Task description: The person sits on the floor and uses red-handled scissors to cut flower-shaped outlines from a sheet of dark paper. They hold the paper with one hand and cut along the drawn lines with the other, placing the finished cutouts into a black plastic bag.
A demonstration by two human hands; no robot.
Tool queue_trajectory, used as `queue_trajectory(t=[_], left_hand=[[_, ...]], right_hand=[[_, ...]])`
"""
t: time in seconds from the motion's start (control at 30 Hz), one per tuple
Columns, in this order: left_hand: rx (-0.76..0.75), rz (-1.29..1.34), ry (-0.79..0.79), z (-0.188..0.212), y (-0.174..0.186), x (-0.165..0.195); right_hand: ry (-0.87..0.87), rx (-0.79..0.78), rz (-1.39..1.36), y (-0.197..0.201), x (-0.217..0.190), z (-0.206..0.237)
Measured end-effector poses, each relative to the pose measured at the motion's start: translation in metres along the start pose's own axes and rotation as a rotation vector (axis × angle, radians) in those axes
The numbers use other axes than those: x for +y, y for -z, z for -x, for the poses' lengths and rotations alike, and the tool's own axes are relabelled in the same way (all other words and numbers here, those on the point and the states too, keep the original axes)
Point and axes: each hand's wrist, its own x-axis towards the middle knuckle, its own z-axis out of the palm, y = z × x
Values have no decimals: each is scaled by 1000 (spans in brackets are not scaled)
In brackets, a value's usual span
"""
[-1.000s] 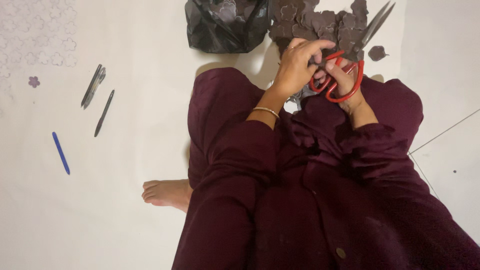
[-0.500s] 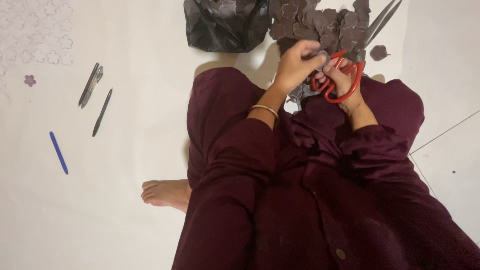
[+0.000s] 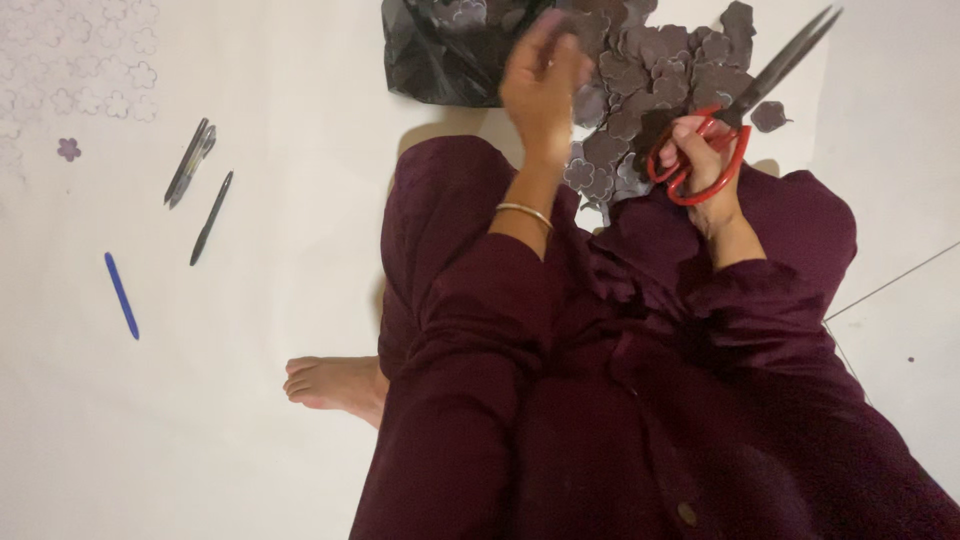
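A: In the head view, what do the two hands hold?

B: The right hand (image 3: 703,150) grips one pair of red scissors (image 3: 738,118), blades toward 1 o'clock. The left hand (image 3: 540,82) is blurred; its grip I cannot tell.

A: And around them?

B: A pile of grey flower cutouts (image 3: 655,70) at 12 o'clock; one blue pen (image 3: 121,295) and three dark pens (image 3: 200,180) at 9 o'clock.

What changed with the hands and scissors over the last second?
The left hand left the scissors and rose over the pile of flower cutouts, by the black bag; it is blurred, so what it holds is unclear. The right hand keeps the red handles, blades pointing up and right. The pens and the foot stayed put.
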Motion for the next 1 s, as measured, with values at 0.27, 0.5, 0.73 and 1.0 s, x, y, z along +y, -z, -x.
queue_trajectory(t=[0.27,0.5,0.73,1.0], left_hand=[[-245,-972,-620,-2,8,-18],[-763,-1527,-294,55,-10,-65],[-587,-1313,-5,38,-1,-54],[-425,-581,402,11,-11,-47]], right_hand=[[0,45,-5,4,-2,0],[-4,130,-191,13,4,-3],[-13,178,-202,17,8,-7],[-105,106,-138,7,-2,-5]])
